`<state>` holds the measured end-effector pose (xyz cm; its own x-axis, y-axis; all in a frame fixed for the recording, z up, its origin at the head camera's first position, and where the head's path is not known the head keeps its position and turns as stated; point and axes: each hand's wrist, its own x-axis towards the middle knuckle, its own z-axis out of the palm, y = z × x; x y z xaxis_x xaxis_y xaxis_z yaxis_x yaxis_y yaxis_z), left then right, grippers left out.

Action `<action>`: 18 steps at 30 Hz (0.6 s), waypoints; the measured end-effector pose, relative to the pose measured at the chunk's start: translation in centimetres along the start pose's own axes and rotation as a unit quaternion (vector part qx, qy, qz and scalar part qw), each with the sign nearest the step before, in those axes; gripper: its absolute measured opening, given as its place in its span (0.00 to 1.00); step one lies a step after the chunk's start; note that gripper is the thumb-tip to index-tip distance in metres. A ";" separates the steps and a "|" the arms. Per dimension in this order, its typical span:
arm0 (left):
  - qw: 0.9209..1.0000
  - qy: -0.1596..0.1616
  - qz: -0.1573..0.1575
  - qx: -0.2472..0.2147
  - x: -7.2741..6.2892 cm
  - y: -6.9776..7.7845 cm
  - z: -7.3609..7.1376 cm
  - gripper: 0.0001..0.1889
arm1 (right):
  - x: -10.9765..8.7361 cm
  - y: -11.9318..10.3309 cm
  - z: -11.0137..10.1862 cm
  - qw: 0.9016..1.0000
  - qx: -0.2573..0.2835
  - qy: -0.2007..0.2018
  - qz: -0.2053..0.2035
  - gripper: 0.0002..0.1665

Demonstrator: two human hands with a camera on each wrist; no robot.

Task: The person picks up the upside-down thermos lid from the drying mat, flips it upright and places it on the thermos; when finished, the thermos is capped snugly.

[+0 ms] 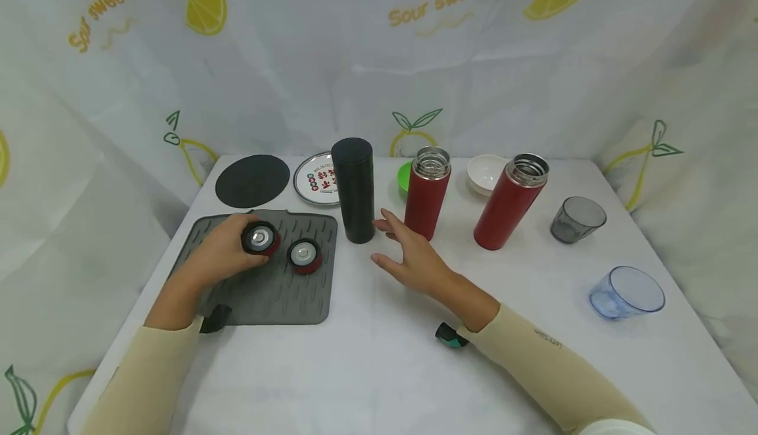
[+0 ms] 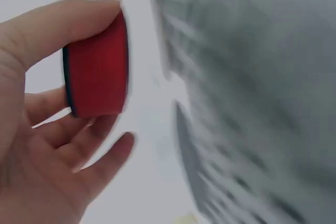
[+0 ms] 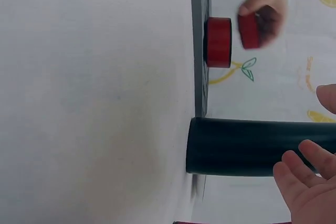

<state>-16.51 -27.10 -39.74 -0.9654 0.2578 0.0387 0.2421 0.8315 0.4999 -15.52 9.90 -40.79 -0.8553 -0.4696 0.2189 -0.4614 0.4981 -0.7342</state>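
My left hand (image 1: 222, 251) pinches a red bottle lid (image 2: 98, 74) between thumb and fingers, its silvery inside facing up in the head view. It is raised above a grey ridged drying mat (image 1: 272, 310). Beside it, a second red lid (image 1: 304, 255) sits on the mat, also inside up. My right hand (image 1: 417, 265) has its fingers spread and holds nothing. Its fingertips come close to a tall dark thermos (image 1: 353, 191), which stands upright with its top on. Just behind that hand stands a red bottle (image 1: 425, 201) without a lid.
Another lidless red bottle (image 1: 509, 204) stands farther right. Behind are a black round mat (image 1: 252, 181), a round plate with red print (image 1: 314, 181), a green bowl (image 1: 404, 177) and a white bowl (image 1: 484, 173). A grey glass (image 1: 576, 219) and a blue glass (image 1: 624, 293) stand at right.
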 end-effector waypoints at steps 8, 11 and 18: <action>0.974 0.077 0.214 -0.003 1.7 9.7 2.3 0.37 | -1.7 0.4 -1.0 0.998 0.057 0.011 0.012 0.45; 0.953 0.093 0.288 0.007 2.4 12.7 3.8 0.37 | -2.0 0.4 -1.7 0.996 0.087 0.019 0.013 0.43; 0.911 0.115 0.395 0.016 4.3 17.3 7.5 0.35 | -2.9 0.5 -3.0 0.991 0.115 0.052 0.032 0.35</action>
<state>-15.73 -7.95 -37.47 -0.4822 0.6755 0.5579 0.8698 0.4453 0.2125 -14.01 13.74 -39.86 -0.9068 -0.3577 0.2233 -0.3488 0.3389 -0.8738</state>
